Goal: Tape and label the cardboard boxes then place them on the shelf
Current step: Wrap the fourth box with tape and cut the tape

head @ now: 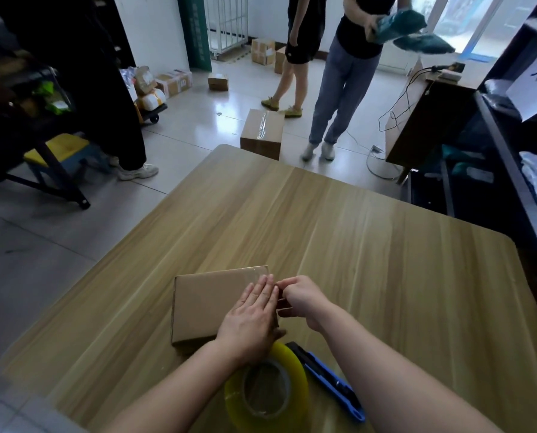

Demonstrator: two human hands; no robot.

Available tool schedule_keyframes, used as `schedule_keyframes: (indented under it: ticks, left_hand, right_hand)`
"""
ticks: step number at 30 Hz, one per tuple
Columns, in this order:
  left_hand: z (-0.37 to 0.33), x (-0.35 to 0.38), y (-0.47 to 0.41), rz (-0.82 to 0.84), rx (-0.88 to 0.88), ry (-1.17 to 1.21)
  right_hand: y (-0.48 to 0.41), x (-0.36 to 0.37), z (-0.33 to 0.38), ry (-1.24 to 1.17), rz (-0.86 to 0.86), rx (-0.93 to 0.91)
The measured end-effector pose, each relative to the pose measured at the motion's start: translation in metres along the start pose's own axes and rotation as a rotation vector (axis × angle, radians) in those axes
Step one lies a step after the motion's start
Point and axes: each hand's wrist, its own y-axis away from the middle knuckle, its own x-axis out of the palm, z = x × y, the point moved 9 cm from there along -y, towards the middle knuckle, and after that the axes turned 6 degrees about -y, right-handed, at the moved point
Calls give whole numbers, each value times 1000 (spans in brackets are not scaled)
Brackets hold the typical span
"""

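Note:
A small flat cardboard box (208,303) lies on the wooden table (354,245), with clear tape showing along its far right edge. My left hand (254,314) presses flat on the box's right part with straight fingers. At the box's right side my right hand (301,296) has curled fingers and pinches the tape there. A roll of yellowish clear tape (267,392) lies near the table's front edge under my left forearm. Beside the roll, on its right, lies a blue and black utility knife (329,379).
A taped cardboard box (262,132) stands on the floor beyond the table. Two people (339,73) stand behind it, one holding teal bags. Dark shelving (511,170) runs along the right, more parcels (167,82) lie at the back left, and a yellow stool (61,151) is on the left.

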Motion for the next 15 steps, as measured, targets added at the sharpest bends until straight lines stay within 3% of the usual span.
schedule_keyframes:
  ticks: [3, 9, 15]
  left_hand:
    - [9, -14, -10, -39, -65, 74]
    - [20, -4, -41, 38, -160, -105]
    - [17, 0, -40, -13, -170, -156]
  right_hand:
    - [3, 1, -2, -1, 13, 10]
    - [2, -15, -12, -196, -76, 80]
    - [8, -23, -21, -243, -60, 135]
